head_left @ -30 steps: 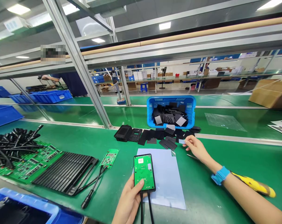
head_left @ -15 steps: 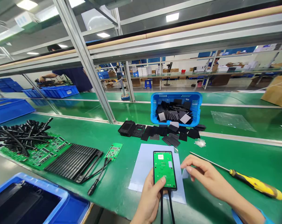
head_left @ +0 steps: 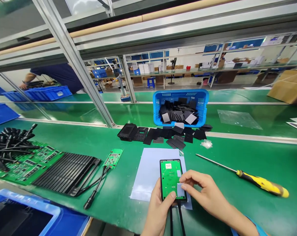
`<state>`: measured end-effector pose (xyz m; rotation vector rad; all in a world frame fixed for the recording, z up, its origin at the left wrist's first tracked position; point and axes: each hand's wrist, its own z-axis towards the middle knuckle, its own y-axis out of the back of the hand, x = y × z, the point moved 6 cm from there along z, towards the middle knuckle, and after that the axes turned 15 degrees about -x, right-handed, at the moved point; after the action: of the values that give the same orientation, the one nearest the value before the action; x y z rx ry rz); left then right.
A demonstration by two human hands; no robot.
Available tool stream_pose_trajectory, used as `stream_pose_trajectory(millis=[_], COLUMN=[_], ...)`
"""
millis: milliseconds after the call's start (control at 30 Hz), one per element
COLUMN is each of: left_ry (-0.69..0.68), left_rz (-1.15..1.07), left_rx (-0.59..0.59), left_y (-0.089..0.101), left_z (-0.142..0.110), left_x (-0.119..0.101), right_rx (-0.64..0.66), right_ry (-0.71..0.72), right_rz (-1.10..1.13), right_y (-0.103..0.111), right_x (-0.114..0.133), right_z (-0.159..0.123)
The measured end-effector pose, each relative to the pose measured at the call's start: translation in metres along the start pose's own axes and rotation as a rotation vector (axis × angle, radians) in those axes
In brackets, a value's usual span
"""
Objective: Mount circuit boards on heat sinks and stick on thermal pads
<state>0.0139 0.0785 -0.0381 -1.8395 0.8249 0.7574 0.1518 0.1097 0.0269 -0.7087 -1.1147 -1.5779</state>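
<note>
My left hand (head_left: 160,203) grips a green circuit board (head_left: 168,183) set in a black case, thumb pressed on its lower part. Two black cables (head_left: 179,216) hang from the case's near end. Between thumb and fingertips, my right hand (head_left: 202,188) pinches a small blue-grey pad (head_left: 180,189) over the board's lower right. A smaller pad of like colour (head_left: 178,173) lies on the board above it, and a white label (head_left: 168,166) sits near the top. Beneath the case, a light blue sheet (head_left: 145,173) lies on the green bench.
A yellow-and-black screwdriver (head_left: 261,184) lies to the right. Behind stands a blue basket (head_left: 204,108) of dark plates, with loose plates (head_left: 176,143) before it. On the left are a black finned housing (head_left: 64,172), a cabled board (head_left: 113,158) and piled cables (head_left: 10,144). A co-worker (head_left: 57,77) stands beyond.
My right hand has moved left, bringing the blue-grey pad from beside the case onto the board's lower right. My left hand still holds the case. The camera view has shifted slightly.
</note>
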Motion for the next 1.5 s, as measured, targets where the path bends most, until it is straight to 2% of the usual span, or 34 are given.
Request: stream_pose_trajectory(millis=[267, 467, 700, 1033, 1500], left_ry=[-0.065, -0.136, -0.181, -0.204, -0.216], left_rz=[0.065, 0.158, 0.205, 0.263, 0.286], left_rx=[0.015, 0.087, 0.056, 0.006, 0.059], left_y=[-0.002, -0.005, -0.006, -0.005, -0.005], left_z=[-0.002, -0.003, -0.003, -0.005, -0.005], left_x=[-0.005, -0.011, -0.013, -0.016, -0.015], right_rx=[0.005, -0.001, -0.051, -0.085, -0.082], right_ry=[0.163, 0.259, 0.400, 0.363, 0.303], right_rz=[-0.082, -0.118, -0.150, -0.119, -0.146], right_y=[0.003, 0.003, 0.004, 0.007, 0.006], right_x=[0.009, 0.013, 0.019, 0.019, 0.008], right_z=[-0.006, -0.009, -0.013, -0.009, -0.008])
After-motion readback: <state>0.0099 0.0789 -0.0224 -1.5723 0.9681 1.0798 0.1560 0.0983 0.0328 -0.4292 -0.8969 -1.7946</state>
